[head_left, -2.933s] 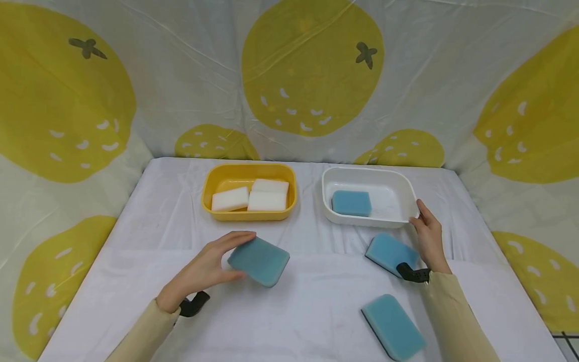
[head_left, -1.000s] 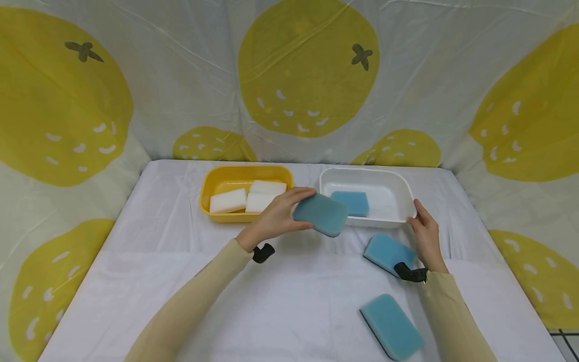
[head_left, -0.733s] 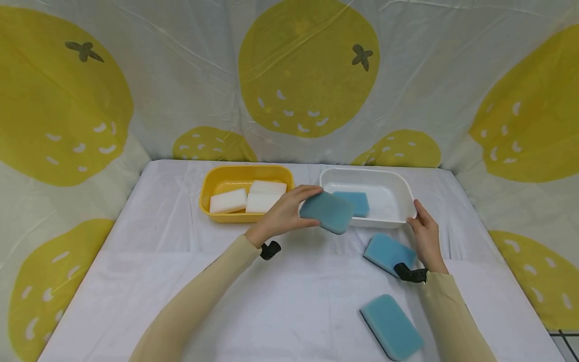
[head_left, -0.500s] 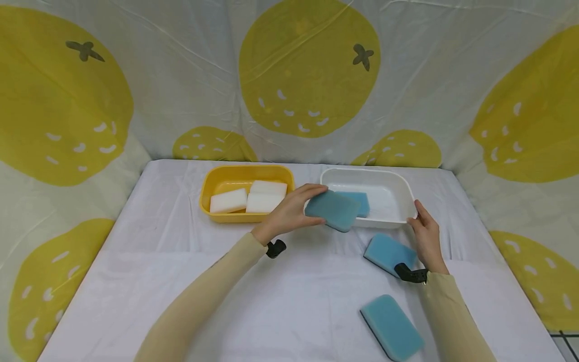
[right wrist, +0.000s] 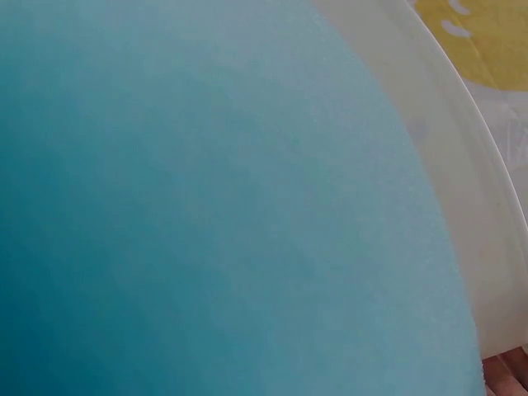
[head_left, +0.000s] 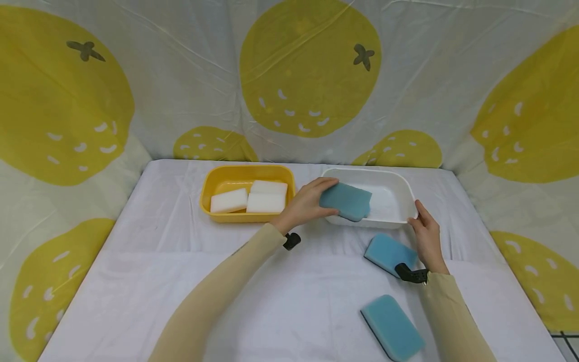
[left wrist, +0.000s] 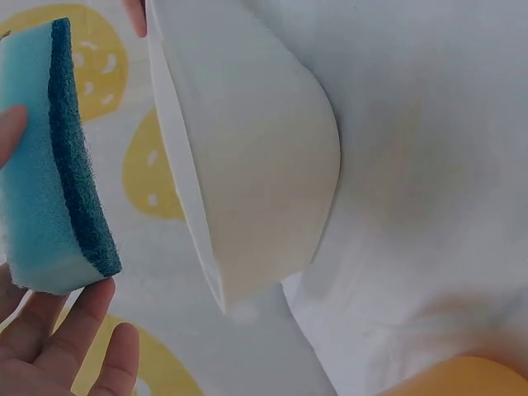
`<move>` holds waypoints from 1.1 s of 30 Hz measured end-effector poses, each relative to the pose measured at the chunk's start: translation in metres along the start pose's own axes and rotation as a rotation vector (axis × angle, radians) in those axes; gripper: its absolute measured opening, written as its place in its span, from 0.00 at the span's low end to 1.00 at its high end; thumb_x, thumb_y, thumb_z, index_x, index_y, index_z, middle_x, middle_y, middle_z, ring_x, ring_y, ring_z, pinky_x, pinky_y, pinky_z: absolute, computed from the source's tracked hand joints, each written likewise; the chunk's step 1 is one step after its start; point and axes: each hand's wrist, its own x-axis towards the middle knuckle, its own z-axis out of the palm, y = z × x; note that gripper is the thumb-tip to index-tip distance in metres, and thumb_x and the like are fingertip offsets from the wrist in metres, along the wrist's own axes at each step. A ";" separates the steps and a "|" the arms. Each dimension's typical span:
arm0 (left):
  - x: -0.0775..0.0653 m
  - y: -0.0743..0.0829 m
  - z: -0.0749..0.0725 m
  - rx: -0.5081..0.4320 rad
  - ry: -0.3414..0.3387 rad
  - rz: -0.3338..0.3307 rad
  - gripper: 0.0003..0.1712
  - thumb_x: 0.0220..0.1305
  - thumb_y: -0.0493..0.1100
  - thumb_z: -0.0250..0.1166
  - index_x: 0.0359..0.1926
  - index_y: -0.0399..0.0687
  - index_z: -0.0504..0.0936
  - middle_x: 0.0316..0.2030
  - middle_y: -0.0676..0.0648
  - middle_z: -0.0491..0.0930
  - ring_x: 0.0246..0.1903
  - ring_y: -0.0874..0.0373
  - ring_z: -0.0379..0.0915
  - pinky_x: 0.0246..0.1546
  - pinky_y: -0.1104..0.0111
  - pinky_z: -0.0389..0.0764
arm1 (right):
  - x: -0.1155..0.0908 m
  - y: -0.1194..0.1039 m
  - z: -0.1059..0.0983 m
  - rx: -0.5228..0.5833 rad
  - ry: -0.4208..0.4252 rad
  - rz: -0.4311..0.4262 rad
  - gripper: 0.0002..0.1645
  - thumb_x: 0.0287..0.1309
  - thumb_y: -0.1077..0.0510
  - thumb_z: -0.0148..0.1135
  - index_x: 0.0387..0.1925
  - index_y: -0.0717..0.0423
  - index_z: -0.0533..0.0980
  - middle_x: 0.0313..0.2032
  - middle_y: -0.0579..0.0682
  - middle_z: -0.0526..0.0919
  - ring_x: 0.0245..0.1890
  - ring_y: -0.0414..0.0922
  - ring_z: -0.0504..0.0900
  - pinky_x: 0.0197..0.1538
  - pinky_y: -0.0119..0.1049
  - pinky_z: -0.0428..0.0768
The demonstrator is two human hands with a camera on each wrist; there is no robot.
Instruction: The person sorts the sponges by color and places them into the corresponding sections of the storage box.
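My left hand (head_left: 305, 206) pinches a blue scouring sponge (head_left: 346, 198) by its left end, thumb below and fingers above. That sponge overlaps the left part of the white plastic tray (head_left: 393, 193) and mostly hides another blue sponge in there. In the left wrist view, the held sponge (left wrist: 33, 165) shows its dark scouring layer, beside the tray's outer wall (left wrist: 256, 148). At the tray's front right corner, my right hand (head_left: 427, 236) grips the rim between thumb and fingers. Close to the right wrist lies a further blue sponge (head_left: 389, 251), which fills most of the right wrist view.
Left of the white tray stands a yellow tray (head_left: 246, 217) with three white sponges (head_left: 228, 201). Another blue sponge (head_left: 393, 327) lies near the front of the white-covered table (head_left: 289, 296). A lemon-print cloth (head_left: 199, 75) rises behind and at both sides.
The left hand has carried its sponge from the table's middle rightward and away from me, over the white tray. The right hand stays on the tray's corner.
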 end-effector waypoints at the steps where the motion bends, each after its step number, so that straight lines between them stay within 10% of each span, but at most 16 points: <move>1: 0.003 0.000 0.001 0.008 -0.002 -0.008 0.43 0.55 0.49 0.73 0.68 0.43 0.65 0.66 0.47 0.64 0.64 0.55 0.61 0.64 0.69 0.61 | 0.000 0.000 0.000 -0.005 0.001 0.002 0.34 0.73 0.62 0.39 0.74 0.58 0.41 0.74 0.56 0.40 0.72 0.47 0.43 0.66 0.30 0.55; 33: 0.045 -0.011 0.034 0.201 -0.011 -0.156 0.43 0.57 0.55 0.70 0.69 0.45 0.65 0.67 0.49 0.64 0.64 0.58 0.60 0.60 0.60 0.63 | -0.001 -0.001 0.000 -0.003 0.024 0.007 0.34 0.72 0.63 0.40 0.73 0.61 0.43 0.74 0.56 0.43 0.72 0.46 0.46 0.65 0.29 0.56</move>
